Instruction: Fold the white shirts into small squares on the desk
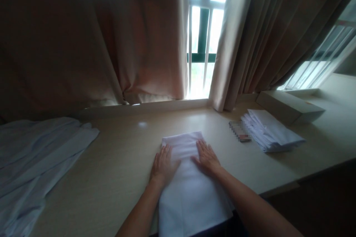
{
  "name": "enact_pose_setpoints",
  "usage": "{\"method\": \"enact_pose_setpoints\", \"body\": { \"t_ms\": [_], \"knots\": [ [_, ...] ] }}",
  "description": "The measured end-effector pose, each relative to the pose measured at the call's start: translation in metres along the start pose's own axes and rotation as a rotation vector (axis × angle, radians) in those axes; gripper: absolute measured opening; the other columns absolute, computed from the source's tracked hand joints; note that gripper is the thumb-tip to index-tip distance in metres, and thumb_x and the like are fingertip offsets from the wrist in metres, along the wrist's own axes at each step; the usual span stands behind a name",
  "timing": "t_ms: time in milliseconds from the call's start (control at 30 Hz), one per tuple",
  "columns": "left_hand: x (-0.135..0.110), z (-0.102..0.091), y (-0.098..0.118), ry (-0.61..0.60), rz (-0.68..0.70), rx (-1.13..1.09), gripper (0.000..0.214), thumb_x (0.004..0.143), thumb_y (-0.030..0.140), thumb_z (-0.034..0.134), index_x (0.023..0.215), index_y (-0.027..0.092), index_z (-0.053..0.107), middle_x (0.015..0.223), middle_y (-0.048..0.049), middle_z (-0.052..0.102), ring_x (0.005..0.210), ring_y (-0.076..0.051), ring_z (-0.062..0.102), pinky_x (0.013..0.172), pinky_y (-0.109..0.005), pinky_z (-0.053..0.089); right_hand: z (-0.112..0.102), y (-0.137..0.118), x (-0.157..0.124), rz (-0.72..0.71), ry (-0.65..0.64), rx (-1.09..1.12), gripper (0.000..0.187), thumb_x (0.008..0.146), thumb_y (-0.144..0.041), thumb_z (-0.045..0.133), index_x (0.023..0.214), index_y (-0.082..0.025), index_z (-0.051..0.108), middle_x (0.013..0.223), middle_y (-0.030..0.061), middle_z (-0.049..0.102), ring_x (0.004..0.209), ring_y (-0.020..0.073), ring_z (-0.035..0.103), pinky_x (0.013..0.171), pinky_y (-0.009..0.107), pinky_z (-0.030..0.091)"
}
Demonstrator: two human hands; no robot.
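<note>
A white cloth garment (191,196), folded into a long strip, lies flat on the pale table in front of me. Its near end reaches the table's front edge. My left hand (164,164) rests flat on its left side with the fingers spread. On the right side my right hand (206,157) lies palm down, fingers stretched out toward the far end. Neither hand grips the cloth. What kind of garment it is, I cannot tell.
Loose white cloths (41,155) are spread at the left. At the right are a stack of folded white cloth (274,129), a blurred-out small flat object (239,131) and a box (292,105). Curtains (150,44) hang along the table's back.
</note>
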State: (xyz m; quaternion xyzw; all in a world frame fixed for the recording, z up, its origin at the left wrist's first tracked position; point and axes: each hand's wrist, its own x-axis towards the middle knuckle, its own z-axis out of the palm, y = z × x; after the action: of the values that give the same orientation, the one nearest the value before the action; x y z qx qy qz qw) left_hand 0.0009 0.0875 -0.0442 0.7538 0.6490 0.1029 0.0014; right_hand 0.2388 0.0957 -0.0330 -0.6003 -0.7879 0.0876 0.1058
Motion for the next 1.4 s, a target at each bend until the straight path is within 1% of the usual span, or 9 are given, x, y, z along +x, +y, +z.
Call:
{"method": "enact_pose_setpoints", "body": {
  "t_ms": [100, 300, 433, 567, 967, 1167, 1267, 1333, 1400],
  "knots": [
    [0.0, 0.001, -0.001, 0.011, 0.003, -0.015, 0.075, 0.088, 0.062, 0.029, 0.148, 0.017, 0.026, 0.157, -0.0069, 0.021, 0.146, -0.022, 0.012, 0.117, -0.043, 0.014, 0.0, 0.001, 0.0, 0.0, -0.017, 0.001, 0.086, 0.089, -0.07, 0.018, 0.152, -0.011, 0.014, 0.157, 0.0094, 0.007, 0.145, 0.0247, 0.002, 0.116, 0.045, 0.005],
    [0.0, 0.001, -0.002, 0.02, 0.014, -0.025, 0.075, 0.088, 0.063, 0.029, 0.148, 0.019, 0.026, 0.157, -0.0053, 0.021, 0.146, -0.022, 0.012, 0.117, -0.043, 0.015, 0.002, 0.001, 0.0, 0.009, -0.007, 0.004, 0.087, 0.089, -0.071, 0.018, 0.152, -0.011, 0.015, 0.157, 0.0091, 0.009, 0.145, 0.0242, 0.002, 0.116, 0.044, 0.004],
    [-0.001, -0.001, -0.001, 0.008, 0.001, -0.027, 0.074, 0.088, 0.061, 0.032, 0.147, 0.018, 0.028, 0.157, -0.006, 0.02, 0.145, -0.023, 0.012, 0.117, -0.042, 0.015, 0.002, 0.001, 0.0, 0.006, -0.006, 0.006, 0.086, 0.089, -0.071, 0.017, 0.152, -0.012, 0.015, 0.157, 0.0087, 0.008, 0.145, 0.0237, 0.001, 0.116, 0.043, 0.004],
    [0.0, -0.002, 0.0, -0.005, -0.003, -0.033, 0.074, 0.087, 0.061, 0.033, 0.148, 0.019, 0.025, 0.157, -0.0052, 0.019, 0.145, -0.023, 0.012, 0.117, -0.043, 0.014, 0.001, 0.001, 0.0, 0.008, -0.008, 0.007, 0.086, 0.089, -0.071, 0.016, 0.152, -0.012, 0.014, 0.157, 0.0085, 0.008, 0.145, 0.0236, 0.001, 0.116, 0.043, 0.003],
    [0.0, -0.008, 0.002, -0.041, -0.019, -0.046, 0.074, 0.087, 0.06, 0.034, 0.148, 0.018, 0.027, 0.157, -0.0062, 0.019, 0.146, -0.024, 0.011, 0.117, -0.043, 0.014, -0.003, -0.001, -0.001, 0.015, -0.02, 0.002, 0.083, 0.09, -0.068, 0.02, 0.152, -0.013, 0.014, 0.158, 0.0089, 0.008, 0.145, 0.0238, 0.001, 0.116, 0.043, 0.003],
    [-0.001, -0.004, 0.003, -0.042, -0.012, -0.026, 0.075, 0.088, 0.062, 0.03, 0.148, 0.018, 0.025, 0.158, -0.006, 0.016, 0.146, -0.023, 0.008, 0.117, -0.043, 0.013, -0.003, -0.002, -0.001, 0.017, -0.029, 0.002, 0.083, 0.09, -0.068, 0.02, 0.152, -0.013, 0.015, 0.158, 0.0089, 0.008, 0.145, 0.024, 0.001, 0.116, 0.044, 0.003],
    [0.002, -0.005, 0.002, -0.04, -0.01, 0.017, 0.077, 0.087, 0.062, 0.03, 0.148, 0.015, 0.026, 0.157, -0.009, 0.018, 0.146, -0.025, 0.009, 0.118, -0.046, 0.009, -0.004, -0.003, -0.002, 0.017, -0.018, -0.001, 0.083, 0.09, -0.068, 0.021, 0.152, -0.013, 0.015, 0.158, 0.0087, 0.009, 0.145, 0.024, 0.001, 0.116, 0.044, 0.004],
    [0.008, -0.008, 0.005, -0.035, 0.03, 0.051, 0.082, 0.085, 0.065, 0.032, 0.146, 0.009, 0.03, 0.155, -0.0141, 0.023, 0.145, -0.028, 0.012, 0.118, -0.048, 0.005, -0.004, -0.003, -0.002, 0.017, -0.009, 0.0, 0.084, 0.09, -0.068, 0.021, 0.152, -0.012, 0.015, 0.157, 0.0091, 0.009, 0.145, 0.0241, 0.002, 0.116, 0.044, 0.004],
    [0.017, -0.011, 0.014, -0.017, 0.099, 0.066, 0.085, 0.084, 0.066, 0.033, 0.145, 0.006, 0.032, 0.154, -0.0167, 0.024, 0.145, -0.029, 0.014, 0.118, -0.047, 0.003, -0.004, -0.004, -0.002, 0.013, -0.005, 0.005, 0.084, 0.09, -0.069, 0.021, 0.151, -0.011, 0.016, 0.157, 0.0097, 0.01, 0.145, 0.0241, 0.003, 0.116, 0.044, 0.005]
  ]
}}
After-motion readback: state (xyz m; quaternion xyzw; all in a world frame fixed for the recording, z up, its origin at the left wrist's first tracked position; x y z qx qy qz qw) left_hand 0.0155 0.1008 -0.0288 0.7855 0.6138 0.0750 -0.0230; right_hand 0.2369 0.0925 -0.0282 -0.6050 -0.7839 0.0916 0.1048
